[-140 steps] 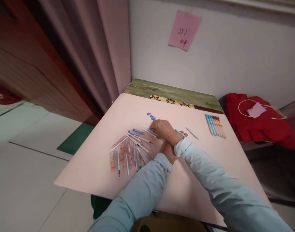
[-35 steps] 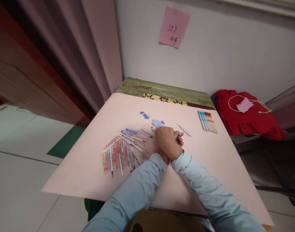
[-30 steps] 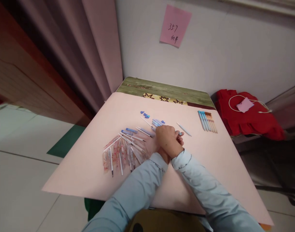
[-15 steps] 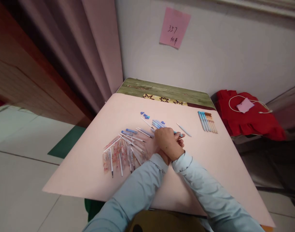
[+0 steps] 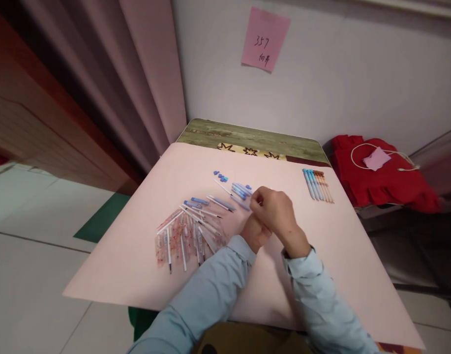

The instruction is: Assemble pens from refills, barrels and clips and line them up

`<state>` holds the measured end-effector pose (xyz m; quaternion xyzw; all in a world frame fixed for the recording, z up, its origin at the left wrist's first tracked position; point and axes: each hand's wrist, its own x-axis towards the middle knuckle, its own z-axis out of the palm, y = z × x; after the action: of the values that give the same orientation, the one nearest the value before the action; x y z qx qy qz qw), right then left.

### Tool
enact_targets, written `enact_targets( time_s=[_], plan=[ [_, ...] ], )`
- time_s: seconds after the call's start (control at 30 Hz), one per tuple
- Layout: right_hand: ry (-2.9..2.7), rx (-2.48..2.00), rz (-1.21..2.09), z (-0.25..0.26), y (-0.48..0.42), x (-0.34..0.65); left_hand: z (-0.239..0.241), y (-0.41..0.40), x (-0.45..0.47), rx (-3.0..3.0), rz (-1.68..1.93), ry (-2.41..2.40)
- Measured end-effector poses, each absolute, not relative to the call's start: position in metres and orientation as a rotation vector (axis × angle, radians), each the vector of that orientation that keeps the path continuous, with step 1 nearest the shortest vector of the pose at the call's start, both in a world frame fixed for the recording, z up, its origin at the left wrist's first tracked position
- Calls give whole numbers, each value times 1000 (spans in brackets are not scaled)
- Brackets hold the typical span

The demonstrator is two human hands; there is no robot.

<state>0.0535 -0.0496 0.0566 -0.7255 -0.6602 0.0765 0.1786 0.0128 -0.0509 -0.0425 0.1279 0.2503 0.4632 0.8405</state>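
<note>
Over the middle of the table, my right hand (image 5: 279, 211) crosses above my left hand (image 5: 255, 233). My right fingers are bent into a pinch; whatever they hold is hidden. My left hand is curled beneath, its fingertips mostly covered by the right. Just beyond them lie several blue pen barrels (image 5: 241, 191). To the left is a spread of white pen refills (image 5: 206, 225) over clear printed plastic sleeves (image 5: 177, 238), with more blue barrels (image 5: 199, 201) at its upper edge. Small dark blue pen parts (image 5: 221, 176) sit farther back.
A neat row of blue pens (image 5: 311, 185) and brown-topped pens (image 5: 323, 188) lies at the table's right. Pale paper (image 5: 321, 275) covers the tabletop. Beyond the right edge is a red cloth (image 5: 391, 189) with a white cable. The wall (image 5: 321, 73) stands behind the table.
My right hand has lifted and turned, its fingers now pointing left. The blue barrel end that showed past my fingers is out of sight, as is the pale pen piece lying beyond them.
</note>
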Motion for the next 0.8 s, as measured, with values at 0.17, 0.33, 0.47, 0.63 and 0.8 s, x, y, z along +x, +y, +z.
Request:
enact_targets(
  time_s=[0.17,0.33,0.47,0.63,0.8],
  plan=[
    [-1370,-1785,345,43,-57,93,-32,-41,14,24,939,428],
    [-1221,-1652,291,19,-59,112,-21,-32,1,-9,966,417],
    [-1285,-1596,360,20,-62,110,-21,-27,0,-20,1003,412],
    [-1384,-1517,481,27,-65,99,-20,-28,2,-25,1054,410],
    [-1461,-1490,380,22,-64,97,-16,-30,3,-26,1047,421]
  ],
)
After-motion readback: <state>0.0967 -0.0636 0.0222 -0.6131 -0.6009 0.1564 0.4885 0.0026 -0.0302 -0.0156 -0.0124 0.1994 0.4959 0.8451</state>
